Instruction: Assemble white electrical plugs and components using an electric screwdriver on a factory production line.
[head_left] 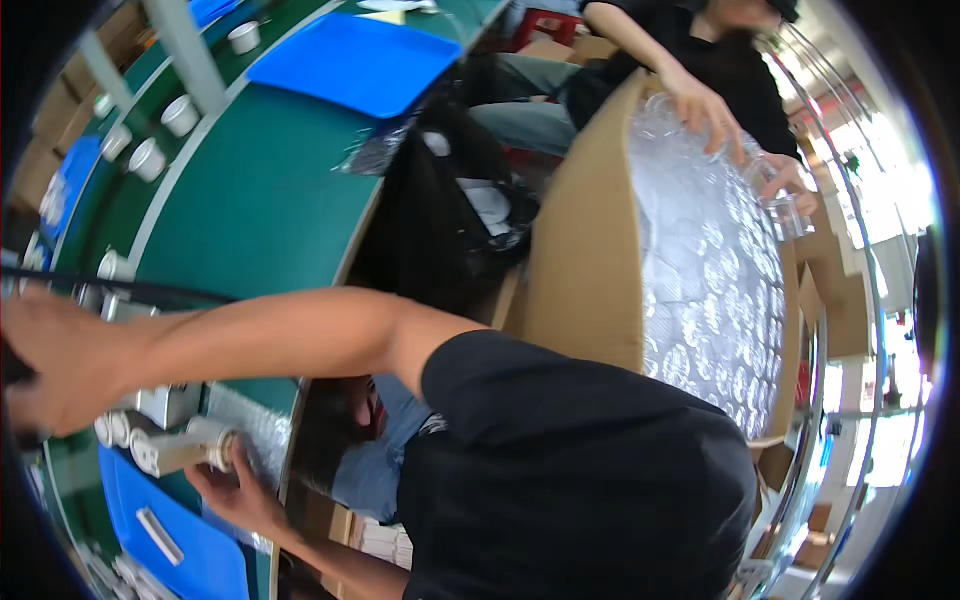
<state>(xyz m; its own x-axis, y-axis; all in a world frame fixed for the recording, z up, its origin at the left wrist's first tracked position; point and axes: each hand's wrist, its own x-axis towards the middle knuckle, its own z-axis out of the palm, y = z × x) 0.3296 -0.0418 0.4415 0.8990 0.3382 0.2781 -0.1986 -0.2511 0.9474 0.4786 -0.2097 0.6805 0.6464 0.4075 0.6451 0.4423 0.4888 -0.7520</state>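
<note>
My left hand (pixel 245 500) closes its thumb and fingers around one end of a cream and white cylindrical part (pixel 180 453) with a round flange, held above the green bench (pixel 230 210). My right arm crosses over the bench to the left edge of view. There my right hand (pixel 70 365) is smeared by motion, its fingers are partly cut off, and a dark shape beside them is unclear. Under my left hand lies clear bubble wrap (pixel 262 430). A blue tray (pixel 170 530) with a slim white piece (pixel 160 535) sits beside that hand.
Right of the bench stands a large cardboard box (pixel 585 240) full of clear plastic pieces (pixel 710 270); a co-worker's hands (pixel 705 110) reach into it. Another blue tray (pixel 355 62) lies at the bench's far end. Several white cups (pixel 148 160) stand along the left. A dark bag (pixel 440 210) hangs between bench and box.
</note>
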